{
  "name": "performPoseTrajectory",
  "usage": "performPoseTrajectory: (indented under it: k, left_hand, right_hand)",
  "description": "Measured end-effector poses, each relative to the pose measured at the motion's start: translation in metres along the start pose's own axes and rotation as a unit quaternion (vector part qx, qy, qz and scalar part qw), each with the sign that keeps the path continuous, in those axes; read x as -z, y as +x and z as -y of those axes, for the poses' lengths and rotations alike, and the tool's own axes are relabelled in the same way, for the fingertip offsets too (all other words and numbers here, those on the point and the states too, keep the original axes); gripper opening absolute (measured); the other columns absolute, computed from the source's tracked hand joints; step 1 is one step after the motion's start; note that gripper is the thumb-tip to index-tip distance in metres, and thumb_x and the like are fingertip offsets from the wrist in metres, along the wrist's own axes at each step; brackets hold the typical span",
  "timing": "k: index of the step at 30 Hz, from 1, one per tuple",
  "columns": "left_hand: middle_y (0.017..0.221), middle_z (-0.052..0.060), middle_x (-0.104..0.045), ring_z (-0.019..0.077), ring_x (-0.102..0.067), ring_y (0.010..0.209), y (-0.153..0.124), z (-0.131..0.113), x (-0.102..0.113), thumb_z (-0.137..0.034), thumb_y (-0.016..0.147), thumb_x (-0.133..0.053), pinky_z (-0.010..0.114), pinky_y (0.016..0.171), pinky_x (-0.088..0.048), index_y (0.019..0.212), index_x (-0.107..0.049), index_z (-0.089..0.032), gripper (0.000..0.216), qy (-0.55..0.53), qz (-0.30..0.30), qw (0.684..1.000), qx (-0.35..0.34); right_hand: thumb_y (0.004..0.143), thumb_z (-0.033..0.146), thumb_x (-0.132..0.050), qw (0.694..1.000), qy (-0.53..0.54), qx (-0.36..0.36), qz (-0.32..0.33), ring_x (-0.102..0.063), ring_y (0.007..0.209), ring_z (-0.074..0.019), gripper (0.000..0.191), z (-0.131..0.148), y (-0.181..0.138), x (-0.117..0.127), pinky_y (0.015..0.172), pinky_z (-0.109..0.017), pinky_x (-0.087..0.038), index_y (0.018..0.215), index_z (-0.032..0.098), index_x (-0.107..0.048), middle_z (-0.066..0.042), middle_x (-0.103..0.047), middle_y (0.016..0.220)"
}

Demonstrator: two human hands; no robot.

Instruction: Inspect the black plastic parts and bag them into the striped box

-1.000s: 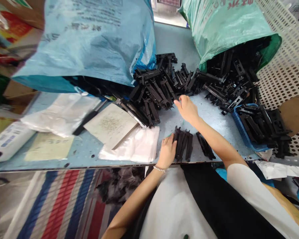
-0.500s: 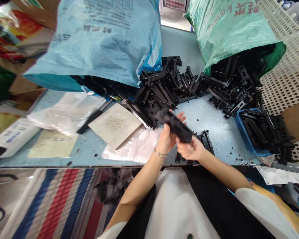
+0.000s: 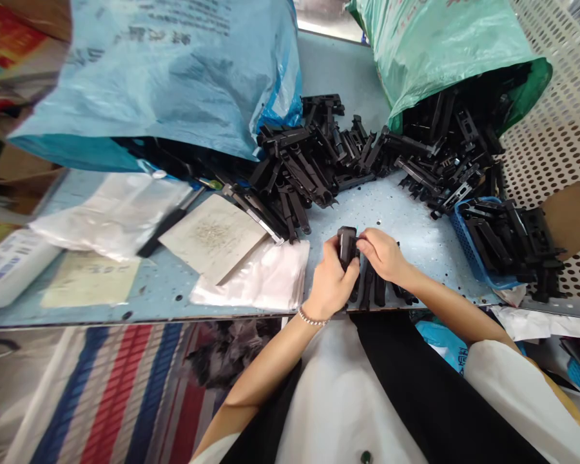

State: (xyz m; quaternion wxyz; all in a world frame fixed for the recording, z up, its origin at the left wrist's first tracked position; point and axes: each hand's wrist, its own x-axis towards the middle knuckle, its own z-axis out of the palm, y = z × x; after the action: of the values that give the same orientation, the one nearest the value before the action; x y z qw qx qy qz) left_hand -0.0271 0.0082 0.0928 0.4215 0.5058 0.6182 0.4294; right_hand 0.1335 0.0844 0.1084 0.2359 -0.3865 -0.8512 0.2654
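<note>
My left hand (image 3: 332,278) is wrapped round a black elongated plastic part (image 3: 347,241), now held upright near the table's front edge. At the part's right side, my right hand (image 3: 383,253) is closed with thumb and finger pinched against it. Whether a smaller piece is between those fingertips is hidden. Several similar black parts (image 3: 379,290) lie on the table just under and beside my right hand. Beyond my hands is a heap of black plastic parts (image 3: 302,167). Left of my left hand lies a stack of clear plastic bags (image 3: 270,283).
Blue bag (image 3: 188,77) and green bag (image 3: 449,51), both open, stand at the back with black parts inside. A blue basket (image 3: 468,248) of parts is at right, beside a perforated white panel (image 3: 536,148). A board (image 3: 212,238) with tiny pieces lies left.
My hands have come down and turned the black part from a slanted to an upright hold. My right hand has shifted from its lower end to its upper right side.
</note>
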Motion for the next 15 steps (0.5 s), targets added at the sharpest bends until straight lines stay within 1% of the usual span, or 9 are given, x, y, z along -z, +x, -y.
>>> performPoseTrajectory:
  k: [2, 3, 4, 6, 8, 9, 10, 12, 15]
  left_hand:
    - [0.116, 0.01, -0.065, 0.0282, -0.066, 0.099, 0.005, 0.006, 0.003, -0.036, 0.086, -0.063, 0.044, 0.091, -0.051, 0.133, -0.046, -0.02, 0.053, -0.002, -0.017, 1.0, 0.006]
    - [0.114, 0.009, -0.065, 0.0279, -0.065, 0.1, 0.009, 0.009, 0.006, -0.037, 0.086, -0.062, 0.043, 0.092, -0.051, 0.13, -0.048, -0.019, 0.049, -0.019, -0.027, 0.999, 0.012]
    - [0.112, 0.008, -0.065, 0.0271, -0.064, 0.101, 0.013, 0.012, 0.009, -0.037, 0.087, -0.061, 0.043, 0.094, -0.051, 0.125, -0.051, -0.019, 0.043, -0.042, -0.039, 0.998, 0.02]
    - [0.105, 0.005, -0.065, 0.0248, -0.062, 0.101, 0.02, 0.017, 0.014, -0.038, 0.088, -0.059, 0.04, 0.096, -0.05, 0.116, -0.054, -0.02, 0.033, -0.089, -0.064, 0.993, 0.038]
    - [0.1, 0.003, -0.064, 0.0226, -0.062, 0.099, 0.025, 0.019, 0.017, -0.039, 0.09, -0.059, 0.039, 0.096, -0.05, 0.112, -0.056, -0.021, 0.028, -0.119, -0.077, 0.989, 0.047]
    - [0.099, 0.002, -0.063, 0.0217, -0.061, 0.097, 0.026, 0.02, 0.017, -0.04, 0.091, -0.059, 0.038, 0.095, -0.05, 0.112, -0.056, -0.022, 0.029, -0.126, -0.081, 0.988, 0.044]
    - [0.098, 0.002, -0.063, 0.0211, -0.061, 0.096, 0.027, 0.021, 0.018, -0.041, 0.091, -0.06, 0.037, 0.095, -0.05, 0.113, -0.056, -0.022, 0.03, -0.128, -0.089, 0.987, 0.037]
    - [0.099, 0.002, -0.063, 0.0208, -0.061, 0.096, 0.027, 0.025, 0.022, -0.044, 0.092, -0.061, 0.036, 0.094, -0.05, 0.116, -0.056, -0.022, 0.033, -0.11, -0.109, 0.988, 0.019]
    - [0.099, 0.003, -0.064, 0.0221, -0.06, 0.096, 0.023, 0.04, 0.027, -0.047, 0.093, -0.06, 0.037, 0.092, -0.049, 0.111, -0.057, -0.02, 0.032, -0.048, -0.118, 0.992, 0.014]
  right_hand:
    - [0.11, 0.051, -0.016, 0.994, 0.088, -0.062, 0.021, -0.053, 0.068, -0.0164, 0.051, 0.003, -0.004, -0.01, 0.067, -0.03, -0.044, 0.086, 0.022, -0.052, -0.001, -0.055, 0.074]
    - [0.11, 0.051, -0.015, 0.992, 0.099, -0.067, 0.04, -0.052, 0.067, -0.0157, 0.053, 0.005, -0.007, -0.013, 0.066, -0.029, -0.043, 0.085, 0.022, -0.052, 0.0, -0.055, 0.073]
    - [0.109, 0.053, -0.018, 0.994, 0.081, -0.049, 0.059, -0.053, 0.068, -0.016, 0.053, 0.008, -0.011, -0.016, 0.066, -0.029, -0.042, 0.085, 0.021, -0.053, -0.001, -0.057, 0.074]
    - [0.107, 0.056, -0.033, 0.995, -0.014, 0.04, 0.087, -0.055, 0.075, -0.0185, 0.049, 0.014, -0.021, -0.022, 0.068, -0.031, -0.041, 0.085, 0.02, -0.057, -0.005, -0.061, 0.079]
    - [0.104, 0.052, -0.046, 0.98, -0.11, 0.132, 0.097, -0.055, 0.078, -0.0205, 0.042, 0.021, -0.031, -0.031, 0.068, -0.032, -0.039, 0.084, 0.018, -0.061, -0.008, -0.064, 0.081]
    - [0.104, 0.048, -0.049, 0.974, -0.138, 0.154, 0.096, -0.056, 0.077, -0.0206, 0.039, 0.023, -0.035, -0.036, 0.067, -0.032, -0.038, 0.082, 0.018, -0.061, -0.009, -0.064, 0.08]
    - [0.104, 0.043, -0.05, 0.972, -0.151, 0.153, 0.094, -0.056, 0.076, -0.0202, 0.037, 0.026, -0.038, -0.041, 0.066, -0.032, -0.038, 0.08, 0.017, -0.061, -0.008, -0.064, 0.078]
    - [0.105, 0.035, -0.049, 0.979, -0.143, 0.1, 0.105, -0.057, 0.073, -0.0185, 0.033, 0.03, -0.039, -0.047, 0.064, -0.031, -0.036, 0.081, 0.017, -0.062, -0.007, -0.065, 0.077]
    - [0.107, 0.036, -0.048, 0.98, -0.086, 0.006, 0.18, -0.057, 0.069, -0.0157, 0.033, 0.033, -0.023, -0.039, 0.061, -0.029, -0.034, 0.082, 0.019, -0.061, -0.002, -0.065, 0.077]
